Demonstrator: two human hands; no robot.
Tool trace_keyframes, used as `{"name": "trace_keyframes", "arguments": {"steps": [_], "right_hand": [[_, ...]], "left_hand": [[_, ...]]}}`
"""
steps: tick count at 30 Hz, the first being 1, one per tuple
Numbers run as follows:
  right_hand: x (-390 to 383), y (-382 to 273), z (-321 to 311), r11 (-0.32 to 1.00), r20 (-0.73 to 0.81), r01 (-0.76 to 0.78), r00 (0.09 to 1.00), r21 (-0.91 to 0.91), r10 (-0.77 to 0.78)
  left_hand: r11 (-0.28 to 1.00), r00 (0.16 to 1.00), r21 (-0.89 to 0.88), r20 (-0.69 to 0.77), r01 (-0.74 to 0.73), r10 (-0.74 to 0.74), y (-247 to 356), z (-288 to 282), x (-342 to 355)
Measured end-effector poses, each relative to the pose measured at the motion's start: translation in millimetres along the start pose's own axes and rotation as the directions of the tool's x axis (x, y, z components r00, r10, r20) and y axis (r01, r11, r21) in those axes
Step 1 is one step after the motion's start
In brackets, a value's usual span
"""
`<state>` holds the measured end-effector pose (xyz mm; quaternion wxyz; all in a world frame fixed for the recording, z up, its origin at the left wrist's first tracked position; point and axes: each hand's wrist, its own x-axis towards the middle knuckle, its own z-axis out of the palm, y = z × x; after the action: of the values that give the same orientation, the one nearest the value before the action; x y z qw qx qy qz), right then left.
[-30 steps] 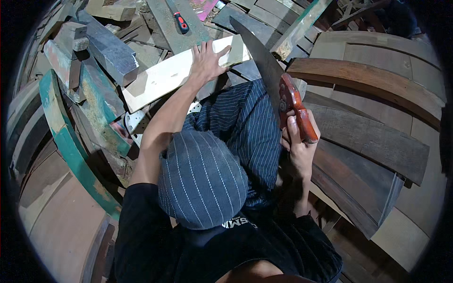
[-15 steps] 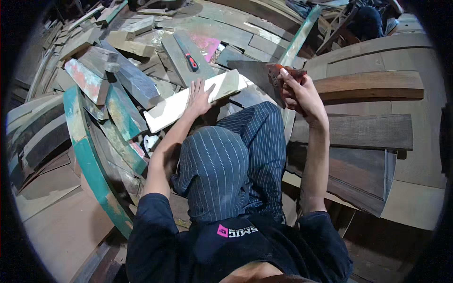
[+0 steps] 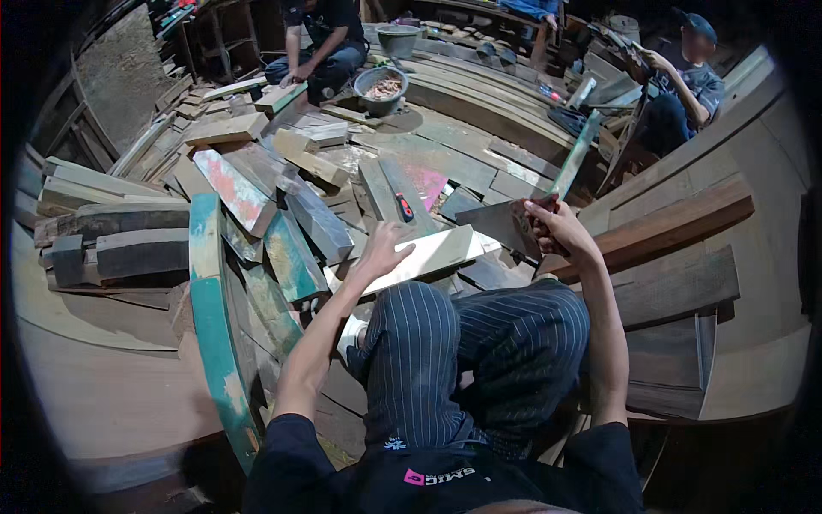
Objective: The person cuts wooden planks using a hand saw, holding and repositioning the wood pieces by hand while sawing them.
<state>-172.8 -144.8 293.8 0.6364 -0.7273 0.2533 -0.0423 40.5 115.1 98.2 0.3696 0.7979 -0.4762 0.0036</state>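
Note:
My left hand [image 3: 384,248] rests over a pale board [image 3: 415,265] lying crosswise beyond my knees, its fingers curled over the board's far edge. My right hand [image 3: 556,227] is closed round the handle of a handsaw [image 3: 510,224], held at the board's right end; much of the handle is hidden by my fingers. A file or similar tool with a red-and-black handle [image 3: 404,206] lies on a grey plank [image 3: 378,184] just beyond the board. My bent knees in striped trousers are below the board.
Loose offcuts [image 3: 232,190], a curved teal piece [image 3: 214,334] and dark planks [image 3: 668,283] surround me. Further off, a co-worker [image 3: 321,56] crouches by a tub of shavings [image 3: 382,96]; another [image 3: 685,94] is at upper right, and someone in blue [image 3: 531,13] is behind.
The view has tilted up, bringing co-workers and tubs into sight. My right hand has turned the saw from upright beside my knee to forward, toward the board's right end. My left hand stays on the board.

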Motion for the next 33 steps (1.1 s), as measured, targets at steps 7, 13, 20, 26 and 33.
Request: {"name": "trace_keyframes", "arguments": {"steps": [7,13,20,26,33], "right_hand": [[-7,12,6,0.999,-0.062,-0.012,0.998,0.030,0.014],[-9,17,10,0.999,-0.031,0.001,1.000,0.045,0.000],[-18,14,2,0.998,-0.006,0.002,1.000,0.069,-0.002],[-13,14,10,0.996,-0.004,0.082,0.997,-0.047,-0.082],[-21,24,0,1.000,-0.010,0.008,1.000,-0.020,-0.008]], "left_hand": [[0.844,0.717,-0.486,0.670,0.228,0.192,45,75,-57],[0.811,0.665,-0.516,0.712,0.277,0.225,35,78,-51],[0.914,0.950,-0.333,-0.126,0.231,-0.286,85,52,-58],[0.946,1.000,-0.325,-0.013,0.000,-0.004,70,73,-71],[0.920,0.984,-0.368,0.056,-0.138,0.170,60,102,-90]]}}
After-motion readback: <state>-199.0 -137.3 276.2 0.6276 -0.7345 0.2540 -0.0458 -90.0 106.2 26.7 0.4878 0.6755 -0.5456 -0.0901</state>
